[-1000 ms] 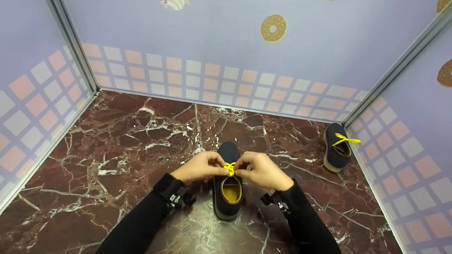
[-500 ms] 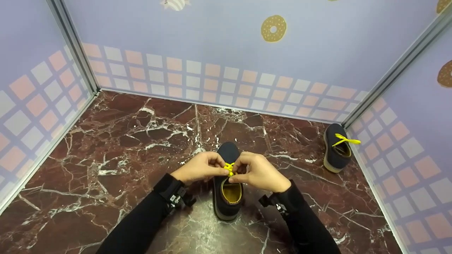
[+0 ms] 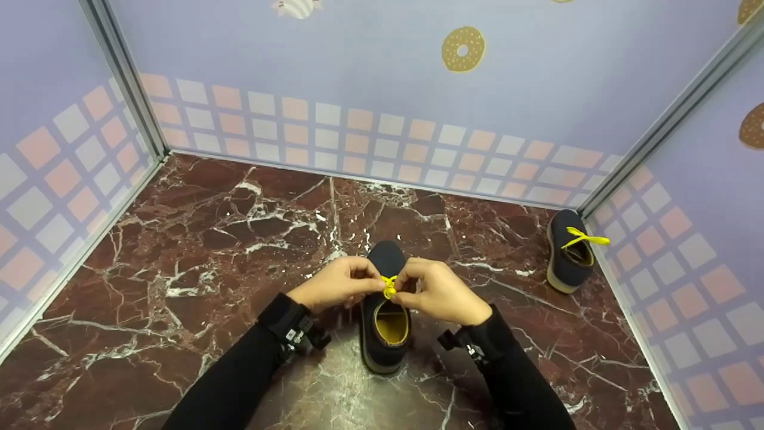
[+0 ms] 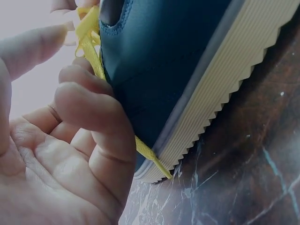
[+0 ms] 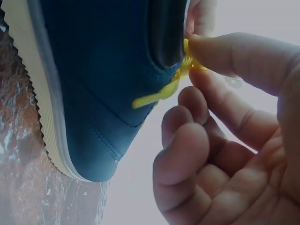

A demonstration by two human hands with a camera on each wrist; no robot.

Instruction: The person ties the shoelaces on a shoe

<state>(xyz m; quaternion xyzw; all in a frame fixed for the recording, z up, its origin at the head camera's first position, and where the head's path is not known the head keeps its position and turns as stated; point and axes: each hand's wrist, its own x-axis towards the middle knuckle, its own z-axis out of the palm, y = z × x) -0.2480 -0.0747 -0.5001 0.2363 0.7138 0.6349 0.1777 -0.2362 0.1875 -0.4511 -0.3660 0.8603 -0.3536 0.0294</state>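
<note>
A dark shoe [image 3: 387, 355] with a yellow lining stands on the floor, toe pointing away. At its throat a yellow shoelace [image 3: 389, 288] is bunched in a knot with small loops. My left hand [image 3: 339, 283] pinches the lace from the left; its fingertips partly hide each other. From the right, thumb and forefinger of my right hand [image 3: 440, 291] pinch the lace by the knot, other fingers curled. One loose lace end [image 4: 152, 157] hangs down the shoe's side in the left wrist view. Another lace end [image 5: 147, 100] sticks out in the right wrist view.
A second dark shoe [image 3: 564, 263] with a tied yellow bow [image 3: 584, 237] stands in the right corner against the wall. Lilac wall panels [image 3: 358, 65] with checks and doughnut prints enclose the marbled red-brown floor [image 3: 250, 227] on three sides.
My right thumb and forefinger have shifted slightly left and down at the knot. The left hand has hardly moved. Both shoes stay in place.
</note>
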